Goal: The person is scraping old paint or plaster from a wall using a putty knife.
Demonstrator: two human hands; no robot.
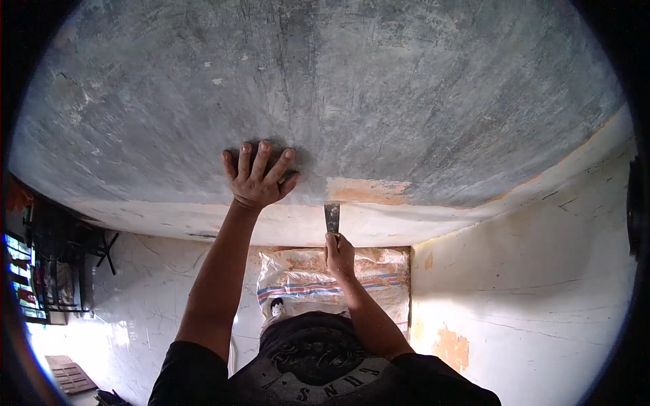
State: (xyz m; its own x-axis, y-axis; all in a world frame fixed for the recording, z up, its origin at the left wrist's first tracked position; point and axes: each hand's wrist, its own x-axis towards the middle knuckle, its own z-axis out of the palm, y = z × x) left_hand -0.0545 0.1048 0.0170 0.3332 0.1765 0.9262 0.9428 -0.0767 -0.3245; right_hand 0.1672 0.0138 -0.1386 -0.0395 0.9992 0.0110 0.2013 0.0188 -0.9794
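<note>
My left hand [260, 175] lies with spread fingers against the grey painted wall [355, 91], above its pale lower band. To its right my right hand [339, 254] grips a putty knife [332, 217], whose broad dark metal blade points up the wall. The blade's end is at the upper part of the white band [284, 218], close to the lower edge of the grey. Just above and to the right of it is a scraped patch [368, 190] where an orange layer shows.
A striped woven plastic sheet [304, 289] with orange-brown debris covers floor at the wall's foot. At right stands a white side wall [518, 274] with an orange bare patch [451, 347]. Dark furniture [56, 274] is at far left, over a glossy tiled floor [152, 289].
</note>
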